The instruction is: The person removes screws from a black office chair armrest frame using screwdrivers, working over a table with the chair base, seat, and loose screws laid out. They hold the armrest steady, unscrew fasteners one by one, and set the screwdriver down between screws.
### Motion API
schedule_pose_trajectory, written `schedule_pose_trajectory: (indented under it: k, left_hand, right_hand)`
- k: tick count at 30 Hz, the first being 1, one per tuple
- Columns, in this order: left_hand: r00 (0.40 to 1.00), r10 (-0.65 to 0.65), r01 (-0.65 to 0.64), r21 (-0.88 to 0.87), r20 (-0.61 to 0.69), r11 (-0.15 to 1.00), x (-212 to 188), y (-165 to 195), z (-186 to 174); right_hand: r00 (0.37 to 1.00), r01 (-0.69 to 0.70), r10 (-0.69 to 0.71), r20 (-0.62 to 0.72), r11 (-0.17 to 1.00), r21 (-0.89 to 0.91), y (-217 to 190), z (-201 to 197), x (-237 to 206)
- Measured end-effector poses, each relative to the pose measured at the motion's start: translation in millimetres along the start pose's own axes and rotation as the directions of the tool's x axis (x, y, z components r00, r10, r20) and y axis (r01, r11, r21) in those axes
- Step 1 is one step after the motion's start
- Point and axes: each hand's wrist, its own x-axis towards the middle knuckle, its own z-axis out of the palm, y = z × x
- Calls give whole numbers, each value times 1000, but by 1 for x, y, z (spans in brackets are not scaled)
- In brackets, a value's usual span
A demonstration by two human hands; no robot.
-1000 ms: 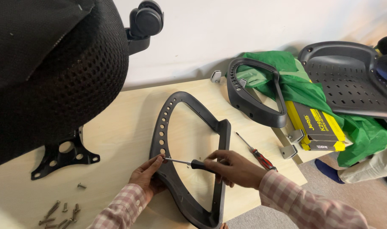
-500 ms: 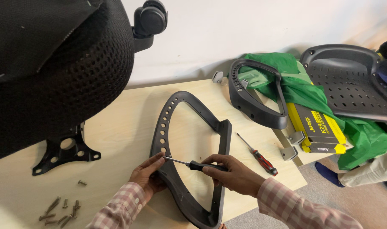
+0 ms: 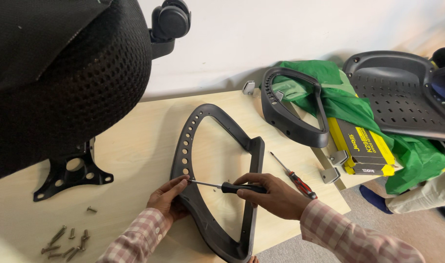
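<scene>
My right hand (image 3: 276, 197) grips the black-handled screwdriver (image 3: 232, 186); my left hand (image 3: 168, 198) pinches the curved black plastic armrest frame (image 3: 186, 146) mid-worktop (image 3: 135, 146). I'd keep the tip square, pressing steadily.

left hand (image 3: 168, 198) fingers pinched; right hand (image 3: 273, 195) fingers curled shut, palm down

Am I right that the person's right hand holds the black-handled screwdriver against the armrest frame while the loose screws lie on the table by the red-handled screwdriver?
Not quite. The loose screws lie at the table's near left corner, far from the red-handled screwdriver, as the head view shows. The right hand does hold the black-handled screwdriver against the armrest frame.
</scene>
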Motion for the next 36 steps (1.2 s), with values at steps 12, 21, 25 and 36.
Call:
schedule_pose_trajectory:
  k: [12,21,25,36]
  left_hand:
    - [999,38,-37,103,-11,994,18,-11,-9]
    - [997,58,-60,35,58,998,-5,-2,2]
    - [998,55,-55,-48,-8,997,-20,3,16]
    - [974,225,-222,-101,22,970,5,-28,-4]
  right_hand:
    - [998,12,-23,-52,982,-187,-23,-9,-13]
    - [995,48,-65,-72,976,-212,-27,-7,-16]
    - [995,65,-78,-66,982,-179,-17,-9,-19]
    - [998,-57,54,-43,996,-72,-6,-10,-30]
